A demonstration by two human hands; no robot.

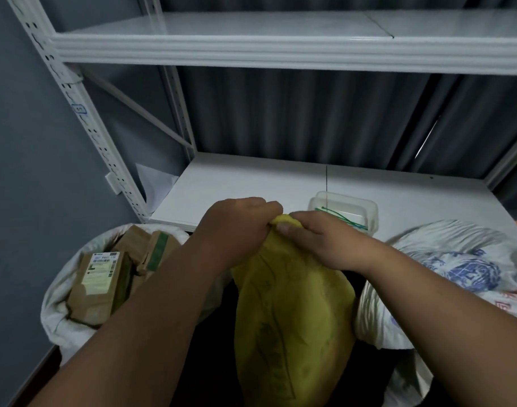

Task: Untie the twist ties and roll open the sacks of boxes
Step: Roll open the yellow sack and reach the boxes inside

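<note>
A yellow sack (pixel 292 324) stands upright in front of me, its neck bunched at the top. My left hand (pixel 236 227) grips the neck from the left and my right hand (pixel 319 239) pinches it from the right, fingers curled around the gathered cloth. Any tie on the neck is hidden by my fingers. To the left a white sack (pixel 57 295) is rolled open and shows several brown cardboard boxes (pixel 101 286). On the right lies a white printed sack (pixel 457 271) with its mouth out of sight.
A clear plastic tub (pixel 357 205) holding green twist ties (pixel 342 217) sits on the white shelf board (pixel 236 183) behind my hands. White metal shelving posts rise at the left and a grey curtain hangs behind. An upper shelf (pixel 280 45) runs overhead.
</note>
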